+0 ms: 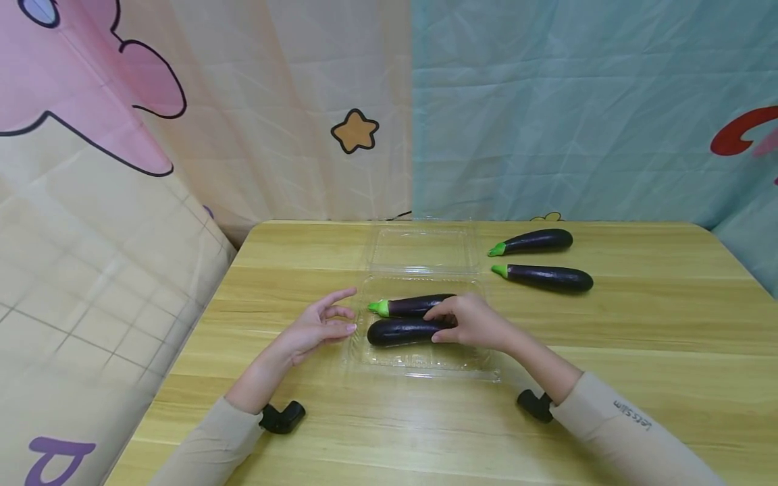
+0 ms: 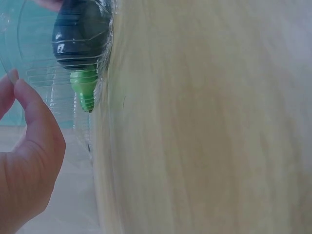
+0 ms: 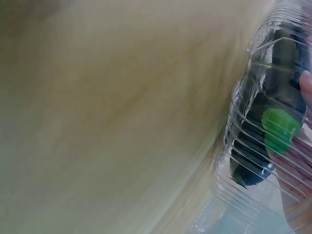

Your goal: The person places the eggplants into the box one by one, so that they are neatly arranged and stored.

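A clear plastic clamshell box (image 1: pixel 425 372) lies on the table with its lid (image 1: pixel 425 248) folded back. Two dark purple eggplants are inside: the far eggplant (image 1: pixel 413 306) has its green stem to the left, the near eggplant (image 1: pixel 398 332) its rounded end. My right hand (image 1: pixel 477 322) reaches into the box and grips the near eggplant by its right part, fingers over the top and thumb on the near side. In the right wrist view its green stem (image 3: pixel 280 129) shows through the ribbed wall. My left hand (image 1: pixel 316 331) is beside the box's left edge, fingers loosely spread and holding nothing.
Two more eggplants lie right of the lid, an upper eggplant (image 1: pixel 541 240) and a lower eggplant (image 1: pixel 550 278), stems to the left. The wooden table (image 1: pixel 389 432) ends at a printed curtain (image 1: pixel 523 135). Black wrist mounts (image 1: pixel 282 417) show below both sleeves.
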Action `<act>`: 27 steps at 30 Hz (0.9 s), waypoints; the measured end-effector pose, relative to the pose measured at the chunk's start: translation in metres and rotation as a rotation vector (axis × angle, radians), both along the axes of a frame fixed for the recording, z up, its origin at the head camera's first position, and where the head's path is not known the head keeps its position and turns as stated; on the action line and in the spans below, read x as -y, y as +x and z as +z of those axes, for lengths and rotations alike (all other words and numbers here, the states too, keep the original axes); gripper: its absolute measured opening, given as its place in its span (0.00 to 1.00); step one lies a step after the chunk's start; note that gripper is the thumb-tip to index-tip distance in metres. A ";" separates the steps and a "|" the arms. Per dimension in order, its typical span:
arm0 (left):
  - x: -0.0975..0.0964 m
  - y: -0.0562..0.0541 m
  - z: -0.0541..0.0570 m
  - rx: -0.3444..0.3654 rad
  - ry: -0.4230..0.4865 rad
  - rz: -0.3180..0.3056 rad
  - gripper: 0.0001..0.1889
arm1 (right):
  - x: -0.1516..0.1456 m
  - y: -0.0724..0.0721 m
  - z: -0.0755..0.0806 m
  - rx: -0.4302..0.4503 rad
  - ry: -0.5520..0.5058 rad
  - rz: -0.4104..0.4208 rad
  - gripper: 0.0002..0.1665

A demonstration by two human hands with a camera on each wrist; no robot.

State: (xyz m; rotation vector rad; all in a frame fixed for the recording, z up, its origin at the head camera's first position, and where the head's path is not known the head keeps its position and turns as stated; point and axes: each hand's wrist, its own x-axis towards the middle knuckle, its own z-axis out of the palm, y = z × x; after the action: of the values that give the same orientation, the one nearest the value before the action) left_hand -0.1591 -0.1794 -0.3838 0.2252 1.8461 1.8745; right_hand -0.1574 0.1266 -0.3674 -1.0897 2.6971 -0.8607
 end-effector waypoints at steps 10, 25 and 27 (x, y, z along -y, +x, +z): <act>0.000 0.000 0.000 -0.002 0.001 0.000 0.38 | 0.002 -0.001 -0.003 0.015 0.003 -0.001 0.17; 0.000 0.000 0.001 0.001 -0.005 0.003 0.38 | 0.004 -0.003 -0.005 0.057 -0.044 0.018 0.16; 0.000 0.001 0.001 0.002 -0.006 0.003 0.38 | 0.004 -0.004 -0.005 0.079 -0.055 0.015 0.16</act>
State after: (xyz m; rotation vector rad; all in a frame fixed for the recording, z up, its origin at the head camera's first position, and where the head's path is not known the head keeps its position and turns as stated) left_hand -0.1585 -0.1797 -0.3825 0.2184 1.8522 1.8702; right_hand -0.1610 0.1231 -0.3722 -1.0620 2.6122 -0.9603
